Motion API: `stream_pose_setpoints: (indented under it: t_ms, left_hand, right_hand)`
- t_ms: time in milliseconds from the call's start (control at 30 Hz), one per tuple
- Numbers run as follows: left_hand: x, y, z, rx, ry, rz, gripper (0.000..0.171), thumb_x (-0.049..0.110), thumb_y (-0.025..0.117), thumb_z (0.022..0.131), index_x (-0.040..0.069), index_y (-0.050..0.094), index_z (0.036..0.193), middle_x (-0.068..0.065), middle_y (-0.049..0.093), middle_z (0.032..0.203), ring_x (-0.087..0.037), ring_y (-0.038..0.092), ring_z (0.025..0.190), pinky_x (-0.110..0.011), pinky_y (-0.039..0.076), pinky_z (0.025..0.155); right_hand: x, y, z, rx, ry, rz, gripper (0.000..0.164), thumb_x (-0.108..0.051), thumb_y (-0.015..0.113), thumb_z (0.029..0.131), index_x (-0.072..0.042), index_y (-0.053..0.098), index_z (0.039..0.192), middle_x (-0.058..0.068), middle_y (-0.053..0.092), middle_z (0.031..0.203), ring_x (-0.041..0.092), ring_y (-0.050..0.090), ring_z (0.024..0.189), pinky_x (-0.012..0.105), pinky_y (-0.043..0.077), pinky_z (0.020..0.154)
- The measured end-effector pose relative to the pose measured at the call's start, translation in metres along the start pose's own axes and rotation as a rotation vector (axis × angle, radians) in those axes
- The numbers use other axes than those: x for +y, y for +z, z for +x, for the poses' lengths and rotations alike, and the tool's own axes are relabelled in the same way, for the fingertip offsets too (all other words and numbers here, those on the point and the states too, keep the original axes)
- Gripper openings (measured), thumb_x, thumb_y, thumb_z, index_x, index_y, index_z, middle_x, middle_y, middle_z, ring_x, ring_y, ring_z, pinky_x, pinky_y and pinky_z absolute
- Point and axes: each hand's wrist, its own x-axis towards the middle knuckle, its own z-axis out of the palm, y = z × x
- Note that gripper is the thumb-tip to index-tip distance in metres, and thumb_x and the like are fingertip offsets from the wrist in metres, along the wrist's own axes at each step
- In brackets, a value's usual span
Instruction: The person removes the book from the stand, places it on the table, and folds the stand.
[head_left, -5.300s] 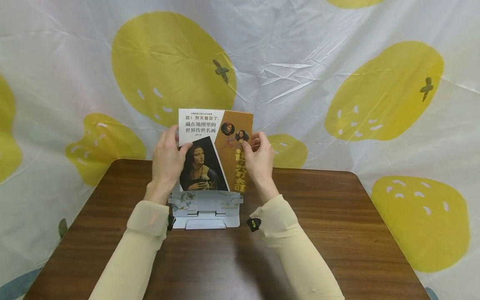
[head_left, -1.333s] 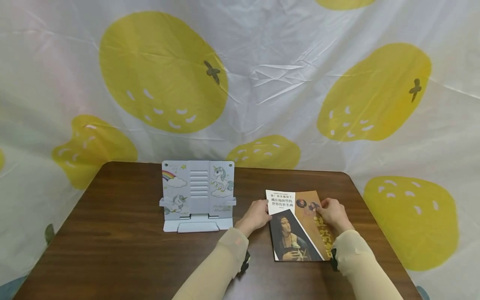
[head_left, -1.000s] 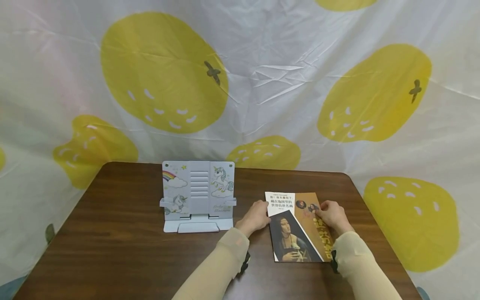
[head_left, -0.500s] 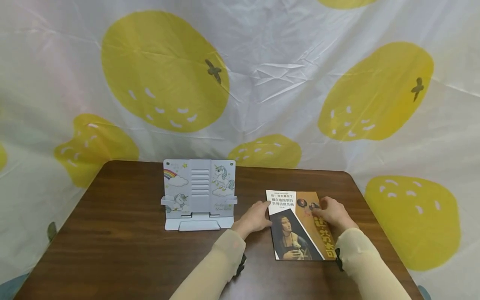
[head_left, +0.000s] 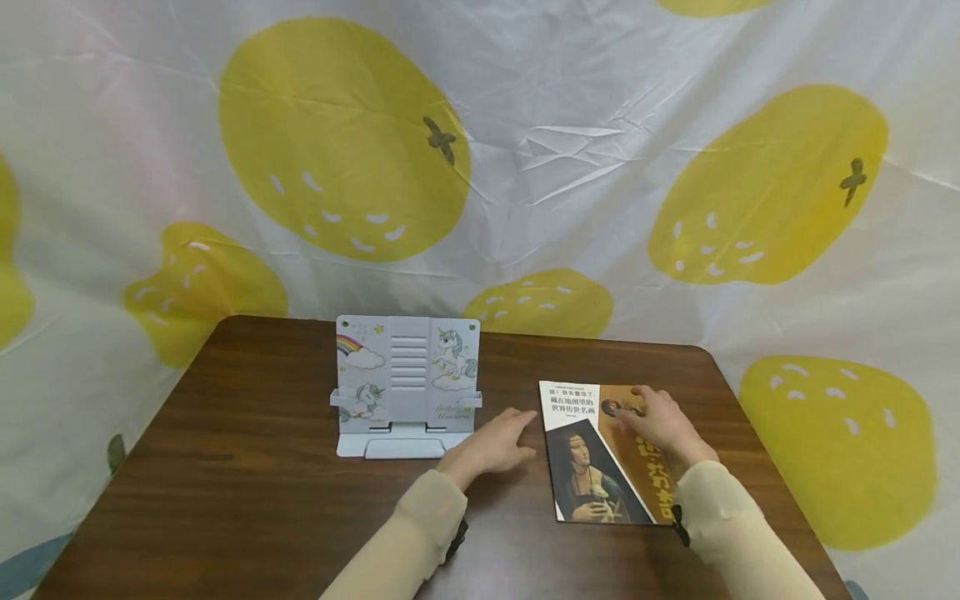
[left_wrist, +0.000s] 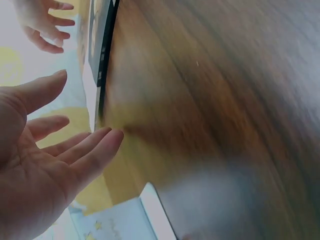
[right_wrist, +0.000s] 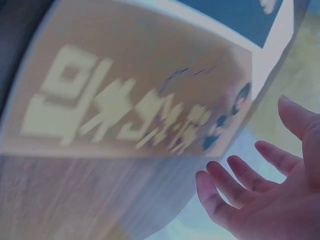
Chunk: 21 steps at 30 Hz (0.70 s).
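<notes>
A book (head_left: 585, 454) with a white and orange cover and a painted portrait lies flat on the right part of the table. My left hand (head_left: 491, 446) is off its left edge, fingers spread and holding nothing; the left wrist view shows a gap between that hand (left_wrist: 55, 145) and the book (left_wrist: 97, 60). Above the book's upper right part is my right hand (head_left: 663, 425), its fingers loosely extended. In the right wrist view the right hand (right_wrist: 265, 185) appears apart from the orange cover (right_wrist: 135, 90), with nothing in its fingers.
A white book stand (head_left: 408, 375) printed with unicorns and a rainbow stands upright left of the book. The wooden table (head_left: 225, 467) reaches back to a hanging cloth (head_left: 555, 200) with yellow fruit shapes.
The book was held up at the stand; later it lay on the table to the right. Since then both hands have let go, the left drawing away to the left and the right lifting.
</notes>
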Motion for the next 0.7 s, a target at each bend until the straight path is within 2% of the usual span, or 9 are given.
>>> stream_pose_setpoints:
  t_ms: [100,300,500,700]
  left_hand:
    - [-0.003,-0.006,-0.006,0.013,0.015,-0.005,0.063,0.023,0.065,0.094,0.005,0.04,0.148,-0.015,0.044,0.143,-0.029,0.044,0.132,-0.038,0.036,0.108]
    - [-0.009,-0.013,-0.018,0.067,0.036,-0.053,0.06,0.024,0.064,0.095,0.005,0.042,0.147,-0.015,0.046,0.141,-0.028,0.045,0.13,-0.04,0.036,0.107]
    - [-0.014,-0.016,-0.031,0.112,0.055,-0.11,0.056,0.024,0.062,0.096,0.006,0.043,0.146,-0.014,0.046,0.141,-0.028,0.047,0.128,-0.042,0.037,0.107]
    - [-0.018,-0.032,-0.047,0.157,0.076,-0.136,0.052,0.024,0.061,0.097,0.004,0.047,0.143,-0.018,0.046,0.141,-0.031,0.045,0.13,-0.045,0.035,0.107]
  right_hand:
    - [-0.009,0.001,0.003,0.038,-0.06,-0.032,0.062,-0.03,0.057,0.098,0.01,0.037,0.141,0.039,0.04,0.133,0.053,0.042,0.12,0.064,0.041,0.091]
    - [-0.033,0.007,0.008,0.138,-0.146,-0.016,0.054,-0.023,0.059,0.096,0.01,0.044,0.137,0.036,0.047,0.13,0.052,0.045,0.119,0.063,0.039,0.095]
    - [-0.062,0.016,0.012,0.177,-0.184,0.036,0.05,-0.022,0.059,0.097,0.006,0.047,0.137,0.03,0.049,0.131,0.047,0.051,0.115,0.06,0.041,0.093]
    - [-0.093,0.034,0.017,0.219,-0.238,0.11,0.043,-0.019,0.06,0.097,0.002,0.052,0.134,0.027,0.053,0.128,0.042,0.056,0.107,0.054,0.046,0.087]
